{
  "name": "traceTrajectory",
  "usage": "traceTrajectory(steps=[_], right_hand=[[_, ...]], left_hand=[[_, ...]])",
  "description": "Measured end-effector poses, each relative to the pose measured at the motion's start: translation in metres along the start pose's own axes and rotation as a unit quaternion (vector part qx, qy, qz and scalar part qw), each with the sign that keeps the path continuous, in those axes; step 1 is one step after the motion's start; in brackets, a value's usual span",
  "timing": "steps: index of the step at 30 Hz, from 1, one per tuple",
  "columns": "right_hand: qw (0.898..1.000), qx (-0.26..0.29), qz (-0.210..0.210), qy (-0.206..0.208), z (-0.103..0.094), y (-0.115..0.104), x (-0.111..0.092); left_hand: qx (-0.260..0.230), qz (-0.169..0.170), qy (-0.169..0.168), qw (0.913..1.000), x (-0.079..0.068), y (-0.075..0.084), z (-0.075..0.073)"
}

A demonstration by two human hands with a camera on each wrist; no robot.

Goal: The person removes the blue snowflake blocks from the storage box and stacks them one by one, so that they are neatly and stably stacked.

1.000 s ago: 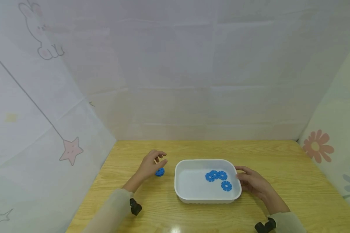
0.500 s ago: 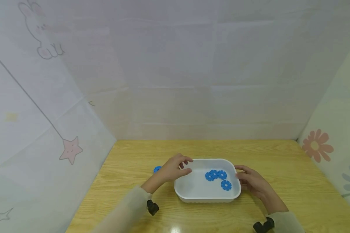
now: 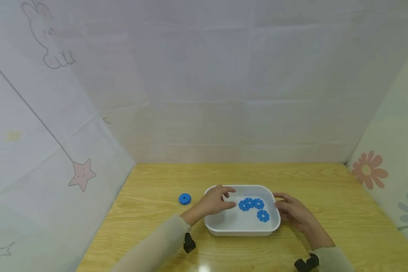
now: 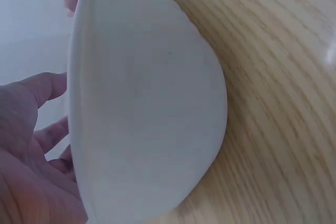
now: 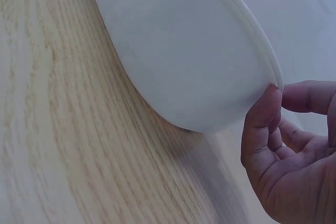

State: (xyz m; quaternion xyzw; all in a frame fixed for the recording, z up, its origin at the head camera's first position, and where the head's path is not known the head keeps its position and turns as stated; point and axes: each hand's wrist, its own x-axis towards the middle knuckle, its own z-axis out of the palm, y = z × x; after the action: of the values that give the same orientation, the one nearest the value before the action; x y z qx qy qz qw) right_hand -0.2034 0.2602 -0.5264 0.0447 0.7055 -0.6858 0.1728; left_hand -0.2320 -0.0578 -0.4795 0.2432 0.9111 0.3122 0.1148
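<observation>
Item: white tray [image 3: 224,226], rectangular with rounded corners, standing on the wooden table [image 3: 326,196] near its middle. Contents: three blue toothed discs, two of them [image 3: 251,203] touching side by side toward the far wall of the tray, the third disc [image 3: 263,215] a little apart toward the right wall. Item: one more loose blue disc [image 3: 185,198] of the same kind, lying flat on the bare table to the left of the tray, apart from it. Left hand [image 3: 216,200]: reaching over the tray's left rim, fingers loosely spread and pointed at the paired discs, empty, nothing pinched; the left wrist view shows only the tray's outer wall [image 4: 152,108] and the relaxed fingers [image 4: 37,90]. Right hand [image 3: 292,212]: set against the tray's right end, thumb tip [image 5: 260,124] on the rim, the other fingers curled beside the wall, steadying the tray rather than lifting it. Step in hand, as it appears: a reach into the tray toward the discs. The next move would call for lowering the fingertips onto one disc and closing on its toothed edge without knocking its neighbour, while the right hand holds the tray from sliding.
</observation>
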Motion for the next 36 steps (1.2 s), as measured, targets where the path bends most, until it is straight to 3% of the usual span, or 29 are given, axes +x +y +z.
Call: traceTrajectory(steps=[5,15,22,36], right_hand=[[1.0,-0.001,-0.006,-0.001,-0.002,0.001,0.001],[1.0,-0.001,-0.003,0.001,-0.003,0.002,0.001],[1.0,0.006,-0.004,0.001,-0.001,0.002,-0.001],[1.0,0.004,-0.006,0.003,0.0,0.001,0.0]], left_hand=[[0.006,-0.007,0.012,0.9999,0.004,0.005,0.007],[-0.002,-0.077,0.024,0.9967,0.012,0.017,0.022],[-0.013,-0.099,0.03,0.9945,0.017,0.019,0.033],[0.015,-0.141,0.027,0.9895,0.026,0.017,0.042]])
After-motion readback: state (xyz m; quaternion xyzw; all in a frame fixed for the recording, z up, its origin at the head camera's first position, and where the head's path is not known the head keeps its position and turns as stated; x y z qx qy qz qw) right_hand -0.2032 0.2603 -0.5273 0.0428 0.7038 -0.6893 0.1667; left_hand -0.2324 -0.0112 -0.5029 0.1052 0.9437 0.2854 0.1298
